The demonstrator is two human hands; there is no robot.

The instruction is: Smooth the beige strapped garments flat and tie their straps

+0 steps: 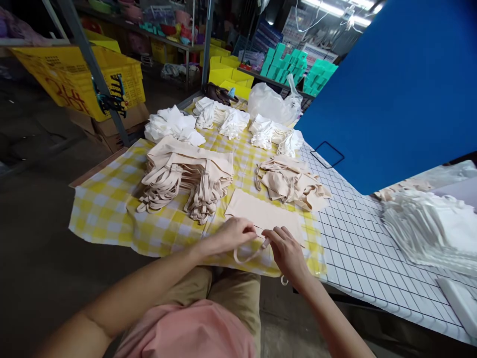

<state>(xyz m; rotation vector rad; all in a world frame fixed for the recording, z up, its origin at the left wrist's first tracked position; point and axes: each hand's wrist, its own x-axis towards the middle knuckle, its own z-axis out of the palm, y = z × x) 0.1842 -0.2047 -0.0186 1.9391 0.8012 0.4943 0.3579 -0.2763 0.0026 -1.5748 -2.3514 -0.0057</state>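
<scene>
A flat beige cloth bag (263, 215) is lying near the front edge of the surface (357, 238), on a yellow checked cloth (112, 209), with its strap (248, 256) looping out over that edge toward the person. The left hand (234, 233) is resting on the bag's near edge with its fingers curled together, seemingly pinching the strap where it meets the bag, though the grip itself is hidden beneath the fingers. The right hand (286, 251) is lying just beside it, fingers bent and closing on the other end of the strap.

Just behind the bag, toward the middle of the surface, a tall stack of beige bags (186, 176) is sitting with straps hanging down its front, and a smaller, looser beige pile (290, 181) is lying to its right. Further back, toward the far edge, several heaps of white bags (173, 124) are spreading across the checked cloth, with a clear plastic bag (274, 102) behind them. Toward the right edge, on white gridded covering, a stack of white folded pieces (432, 228) is resting. A blue board (402, 84) is standing over the far right corner. Off the left edge, a yellow crate (74, 74) is sitting on cardboard boxes.
</scene>
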